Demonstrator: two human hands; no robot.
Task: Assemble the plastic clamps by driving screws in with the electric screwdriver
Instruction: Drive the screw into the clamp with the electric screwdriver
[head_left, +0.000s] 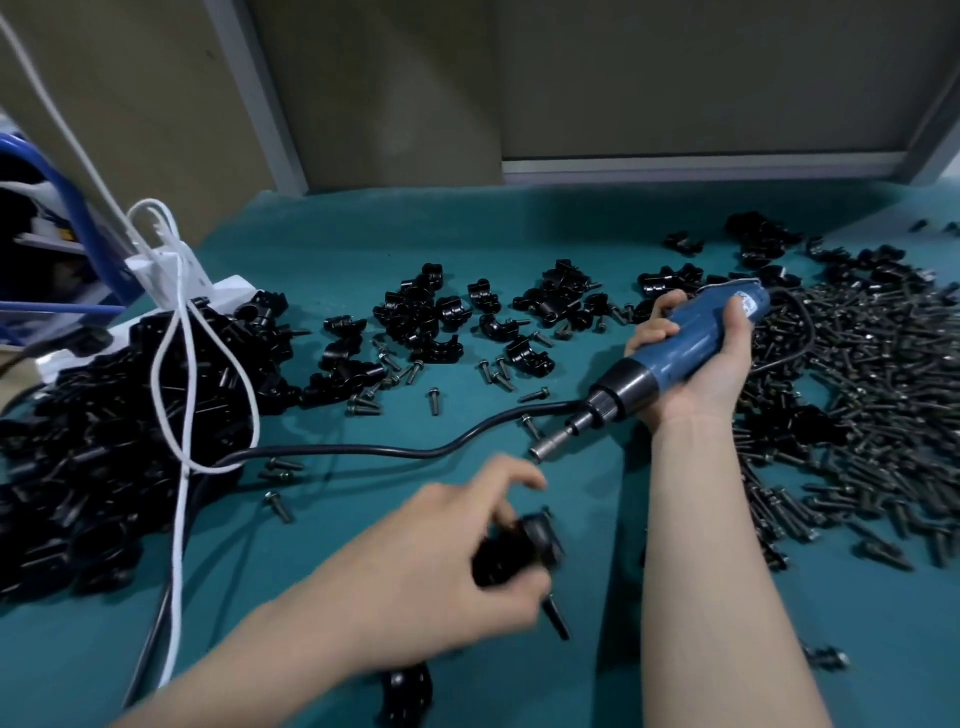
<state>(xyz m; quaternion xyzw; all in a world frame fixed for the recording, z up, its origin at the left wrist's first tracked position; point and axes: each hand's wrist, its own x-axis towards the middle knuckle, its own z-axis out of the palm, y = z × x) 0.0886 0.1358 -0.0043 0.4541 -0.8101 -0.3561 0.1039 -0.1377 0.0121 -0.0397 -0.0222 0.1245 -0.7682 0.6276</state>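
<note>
At the far left a white power strip (171, 270) sits on the teal counter (571, 234), and a white cable (182, 364) loops down from it over a big heap of black clamps (104, 441). A black cord (363, 449) snakes out from under that heap and runs rightward across the counter toward the tool.

In the middle, further back, smaller clusters of clamp pieces (431, 312) lie spread about, with loose screws (434, 401) scattered just in front of them.

Nearer to me, the left hand (441, 566) is blurred, but its fingers (514, 473) are curled round a black clamp (524, 551), held just above the counter. A dark screw (557, 618) pokes out below the hand. Another clamp piece (405, 686) lies under the forearm.

To the right, the right hand (696, 364) has its fingers (660, 312) wrapped tight round the blue barrel of the electric screwdriver (691, 348). The tool is tilted, with its metal bit (550, 447) pointing down and left, above the clamp and apart from it.

Beyond that hand, a wide pile of screws (857, 405) covers the right side of the counter.
</note>
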